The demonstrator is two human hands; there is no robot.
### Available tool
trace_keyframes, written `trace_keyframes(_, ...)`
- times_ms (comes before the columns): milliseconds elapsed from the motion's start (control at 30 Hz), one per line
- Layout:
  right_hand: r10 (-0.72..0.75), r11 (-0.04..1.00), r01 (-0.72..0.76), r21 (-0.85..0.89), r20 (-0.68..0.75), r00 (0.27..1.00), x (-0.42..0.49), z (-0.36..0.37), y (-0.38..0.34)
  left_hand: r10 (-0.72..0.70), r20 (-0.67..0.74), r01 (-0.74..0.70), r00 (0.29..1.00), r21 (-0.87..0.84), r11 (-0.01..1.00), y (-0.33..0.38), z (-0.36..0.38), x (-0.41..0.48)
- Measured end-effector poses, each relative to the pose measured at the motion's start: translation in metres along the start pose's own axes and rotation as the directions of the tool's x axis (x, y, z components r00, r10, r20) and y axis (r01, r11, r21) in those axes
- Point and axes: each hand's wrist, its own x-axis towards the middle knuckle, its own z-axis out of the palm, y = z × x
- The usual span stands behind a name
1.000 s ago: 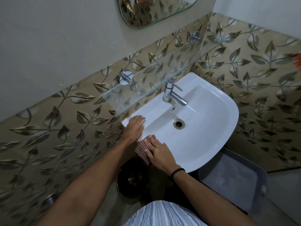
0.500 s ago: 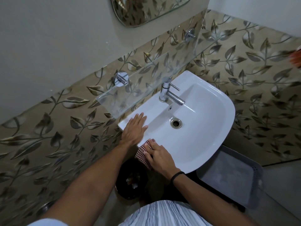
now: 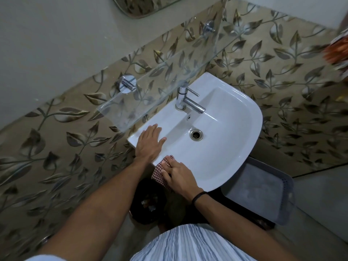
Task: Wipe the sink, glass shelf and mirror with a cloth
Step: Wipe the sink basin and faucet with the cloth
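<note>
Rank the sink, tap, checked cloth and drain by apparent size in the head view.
1. sink, by far the largest.
2. tap and checked cloth: these look about alike, and the right hand covers part of the cloth, so I leave them unranked.
3. drain, the smallest.

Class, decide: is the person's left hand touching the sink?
Touching. The head view shows the left hand lying flat, fingers straight, on the corner rim of the sink.
</note>
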Motion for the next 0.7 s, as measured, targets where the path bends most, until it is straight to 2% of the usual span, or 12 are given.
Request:
trace_keyframes(133,-0.022,1.000,0.022,-0.011,-0.026,0.999,-0.020,-0.009,0.010,-0.001,-0.054,0.002,0.999,0.028,1.000,-0.006,0.000,0.000)
trace_keyframes(300,-0.115,0.981,0.082,-0.175,-0.187,0.976,-0.045,0.000,0.033,-0.004,-0.064,0.006,0.998,0.031,0.999,-0.002,0.000,-0.001)
trace_keyframes(467,-0.030,0.995,0.015,-0.094,-0.165,0.986,-0.028,0.020,0.018,-0.021,-0.055,0.024,0.998,0.048,0.999,0.000,-0.002,-0.001)
trace_keyframes(567,-0.056,0.997,0.047,-0.056,-0.193,0.980,-0.037,0.015,0.025,-0.011,-0.026,0.012,1.000,0.049,0.999,0.002,-0.004,-0.003)
trace_keyframes(700,-0.104,0.990,0.080,-0.112,-0.234,0.967,-0.071,0.006,0.059,-0.031,-0.037,0.033,0.999,0.031,0.999,0.010,-0.007,-0.009)
